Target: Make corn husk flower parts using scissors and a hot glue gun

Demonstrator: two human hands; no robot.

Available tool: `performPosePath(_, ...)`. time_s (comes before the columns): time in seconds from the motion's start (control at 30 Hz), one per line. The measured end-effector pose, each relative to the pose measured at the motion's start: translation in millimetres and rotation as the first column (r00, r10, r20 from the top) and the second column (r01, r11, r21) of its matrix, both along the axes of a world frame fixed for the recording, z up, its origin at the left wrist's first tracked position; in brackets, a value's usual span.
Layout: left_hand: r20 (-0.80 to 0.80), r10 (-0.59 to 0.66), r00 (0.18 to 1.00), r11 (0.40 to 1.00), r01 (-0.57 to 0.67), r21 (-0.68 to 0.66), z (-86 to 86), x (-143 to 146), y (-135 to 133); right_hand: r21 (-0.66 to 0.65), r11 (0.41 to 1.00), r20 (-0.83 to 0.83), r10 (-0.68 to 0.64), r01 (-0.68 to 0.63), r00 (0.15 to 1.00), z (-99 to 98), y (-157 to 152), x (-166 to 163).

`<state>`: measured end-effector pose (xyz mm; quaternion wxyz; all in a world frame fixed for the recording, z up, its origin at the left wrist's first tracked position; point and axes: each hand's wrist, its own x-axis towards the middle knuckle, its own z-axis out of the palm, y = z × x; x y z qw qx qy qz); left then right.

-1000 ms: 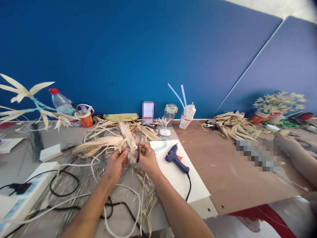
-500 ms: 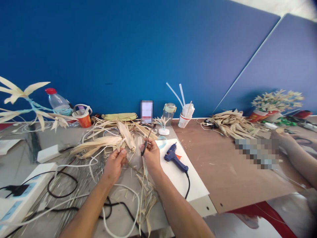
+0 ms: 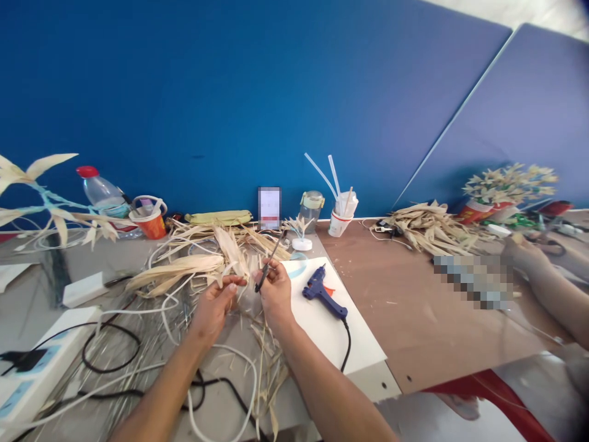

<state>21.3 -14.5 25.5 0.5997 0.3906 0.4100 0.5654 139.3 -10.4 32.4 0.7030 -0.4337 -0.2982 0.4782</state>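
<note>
My right hand (image 3: 275, 288) is closed around a pair of dark scissors (image 3: 264, 275), whose slim blades point up and away from me. My left hand (image 3: 216, 306) is just to the left, thumb and forefinger drawn together; anything small between the fingertips cannot be made out. Pale dried corn husks (image 3: 230, 252) lie right behind both hands. Beneath and between my forearms, thin husk scraps (image 3: 267, 362) are strewn over the grey table. A blue hot glue gun (image 3: 324, 293) rests on white paper (image 3: 363, 347), to the right of my right hand.
A white power strip (image 3: 55, 344), looping cables and thin wires cover the left side. Behind stand a red-capped bottle (image 3: 99, 187), an orange cup (image 3: 154, 227), a phone (image 3: 270, 207), a jar (image 3: 311, 207) and a straw cup (image 3: 339, 226). A co-worker's arm (image 3: 547, 282) reaches in at right.
My left hand has moved slightly right, its forefinger straighter, close to the scissors. The scissors have shifted a little left and tilt more to the right. The whole view has shifted slightly.
</note>
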Motion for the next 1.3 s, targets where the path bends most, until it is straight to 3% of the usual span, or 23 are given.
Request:
performPosePath(0.27, -0.042, -0.1, 0.994, 0.993, 0.097, -0.062, -6.5, 4, -2, 0.049, 0.999, 0.063, -0.023, 0.02, 0.998, -1.7, -5, -11)
performPosePath(0.5, -0.021, -0.045, 0.999, 0.999, 0.045, -0.019, -2.1, 4, -2, 0.032, 0.999, 0.042, 0.021, -0.022, 0.999, -3.6, -6, -13)
performPosePath(0.7, -0.006, 0.002, 1.0, 0.997, -0.002, -0.08, 2.2, 2, -2, 0.009, 0.999, 0.044, 0.045, -0.046, 0.998, 0.1, -7, -11)
performPosePath(1.0, 0.017, -0.092, 0.996, 0.99, 0.093, -0.108, 4.7, 3, -2, 0.006, 0.999, 0.075, 0.041, -0.041, 0.996, -1.8, -5, -8)
performPosePath(1.3, 0.061, 0.022, 0.998, 0.997, -0.018, -0.07, 1.3, -1, 2, 0.002, 1.0, 0.065, 0.03, -0.03, 0.997, 0.6, -1, 5)
